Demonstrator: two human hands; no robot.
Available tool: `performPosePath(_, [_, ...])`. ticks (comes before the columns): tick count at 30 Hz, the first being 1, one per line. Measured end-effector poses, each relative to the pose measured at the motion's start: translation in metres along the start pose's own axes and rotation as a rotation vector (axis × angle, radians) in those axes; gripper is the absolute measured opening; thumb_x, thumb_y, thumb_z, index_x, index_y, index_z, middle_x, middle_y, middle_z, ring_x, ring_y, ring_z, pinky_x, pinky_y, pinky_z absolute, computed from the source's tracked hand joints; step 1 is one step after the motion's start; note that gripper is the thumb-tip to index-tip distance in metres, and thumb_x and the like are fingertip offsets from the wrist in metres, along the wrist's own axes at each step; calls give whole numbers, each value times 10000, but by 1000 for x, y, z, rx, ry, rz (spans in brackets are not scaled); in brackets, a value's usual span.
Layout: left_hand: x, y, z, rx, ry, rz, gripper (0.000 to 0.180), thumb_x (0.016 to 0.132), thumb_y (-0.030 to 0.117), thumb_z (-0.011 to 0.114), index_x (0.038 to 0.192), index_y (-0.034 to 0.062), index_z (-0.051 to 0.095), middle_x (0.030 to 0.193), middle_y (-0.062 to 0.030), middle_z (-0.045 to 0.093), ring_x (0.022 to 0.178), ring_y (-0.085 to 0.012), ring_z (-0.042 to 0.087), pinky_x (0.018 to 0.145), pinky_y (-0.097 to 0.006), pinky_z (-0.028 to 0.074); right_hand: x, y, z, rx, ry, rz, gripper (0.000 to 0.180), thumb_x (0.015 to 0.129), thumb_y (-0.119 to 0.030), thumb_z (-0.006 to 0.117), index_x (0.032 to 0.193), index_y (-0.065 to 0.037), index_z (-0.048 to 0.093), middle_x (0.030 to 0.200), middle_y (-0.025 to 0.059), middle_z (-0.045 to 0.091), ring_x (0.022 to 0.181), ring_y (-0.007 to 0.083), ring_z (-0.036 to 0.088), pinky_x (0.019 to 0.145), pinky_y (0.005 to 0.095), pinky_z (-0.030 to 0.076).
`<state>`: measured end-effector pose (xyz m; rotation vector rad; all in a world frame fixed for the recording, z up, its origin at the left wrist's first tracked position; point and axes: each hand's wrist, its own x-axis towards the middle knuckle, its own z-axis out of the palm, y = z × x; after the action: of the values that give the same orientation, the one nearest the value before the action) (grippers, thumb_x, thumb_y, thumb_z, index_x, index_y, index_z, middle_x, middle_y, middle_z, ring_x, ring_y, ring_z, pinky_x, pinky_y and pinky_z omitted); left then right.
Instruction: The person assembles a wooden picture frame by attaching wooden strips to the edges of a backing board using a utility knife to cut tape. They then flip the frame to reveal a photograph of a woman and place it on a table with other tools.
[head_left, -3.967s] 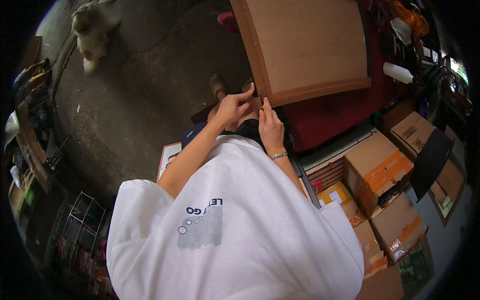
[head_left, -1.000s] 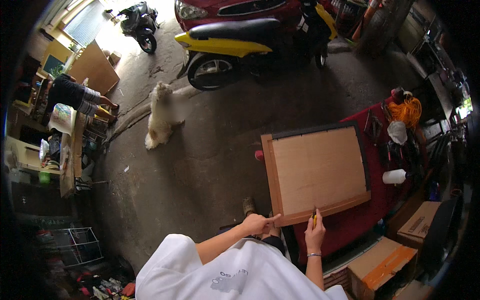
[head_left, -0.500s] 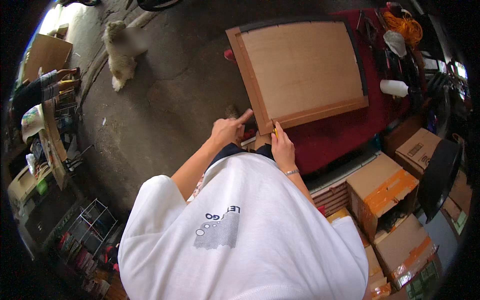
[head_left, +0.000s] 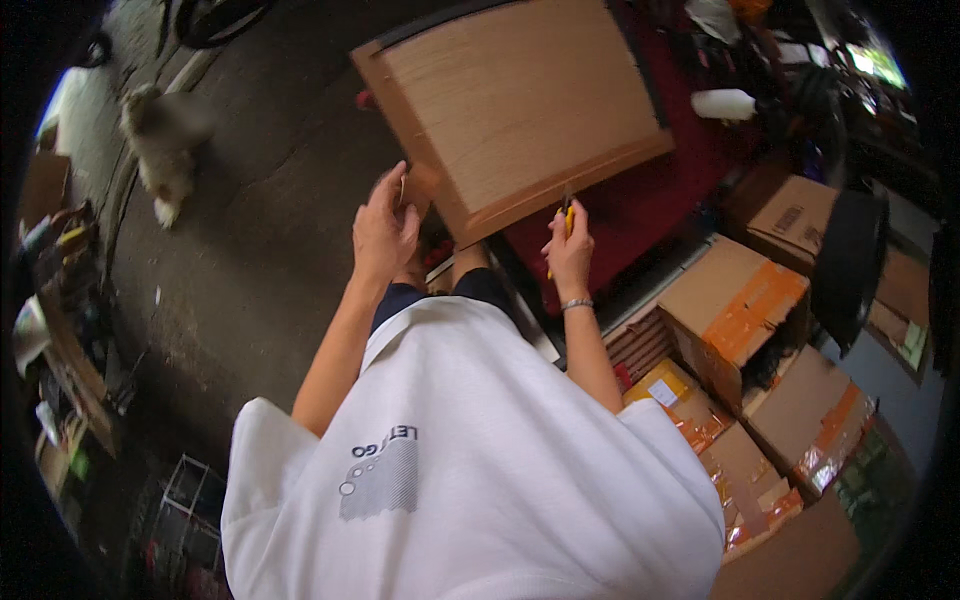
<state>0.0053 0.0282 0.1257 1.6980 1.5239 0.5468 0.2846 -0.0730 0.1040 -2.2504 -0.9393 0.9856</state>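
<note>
In my right hand (head_left: 570,250) is a pair of yellow-handled pliers (head_left: 569,218), its dark jaws pointing up at the near edge of a wooden panel (head_left: 530,95). The panel is flat and pale, with a browner wooden border and a dark covering along its far and right edges. It lies tilted on a dark red surface (head_left: 640,225). My left hand (head_left: 380,230) is raised beside the panel's near left side, thumb and fingers apart. Whether something thin sits at its fingertips is too blurred to tell.
Cardboard boxes (head_left: 730,305) with orange tape stand at the right, beside a curved black panel (head_left: 850,265). A white bottle (head_left: 724,104) lies beyond the red surface. On the concrete floor at the far left is a pale, furry dog (head_left: 160,170). A wire rack (head_left: 190,490) stands lower left.
My left hand has moved left, away from the panel's near corner, and its pointing finger has bent. My right hand with the pliers has drawn slightly back from the panel. The whole view has shifted.
</note>
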Motion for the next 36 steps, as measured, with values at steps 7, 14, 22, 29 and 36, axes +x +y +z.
performPosePath(7, [110,32,79,625,-159,608,806,780,4,652,1530,140,391,1248,-81,624,1193,-246,563,1028,-379,407,138,45,-143,-504,272,-302,391,1055,-229,489,1403,-50,478,1114,280,692,994,442,687,769,508,583])
performPosePath(14, [56,69,151,308,-320,426,537,814,99,711,1332,80,571,1259,-145,571,1170,-357,521,973,-457,434,228,99,-189,-708,208,-475,351,1046,-265,509,1342,-77,522,1093,211,710,937,423,703,752,506,594])
performPosePath(22, [48,102,211,311,-218,242,421,840,150,714,1238,70,605,1130,-134,588,1074,-352,541,915,-443,444,240,100,-197,-772,115,-449,331,1038,-260,526,1327,-97,531,957,182,706,815,401,710,673,497,592])
performPosePath(29, [67,101,220,174,-229,125,318,846,170,720,1126,70,609,1054,-150,576,1027,-370,534,874,-486,462,237,95,-205,-814,51,-355,352,1030,-262,549,1352,-120,534,991,160,713,838,387,717,697,477,603])
performPosePath(36, [75,103,215,172,-284,128,294,851,178,717,1099,65,606,1026,-156,578,1024,-372,537,869,-476,470,211,97,-203,-525,131,-445,440,1020,-257,576,1443,-164,500,1096,153,691,919,394,704,738,487,592])
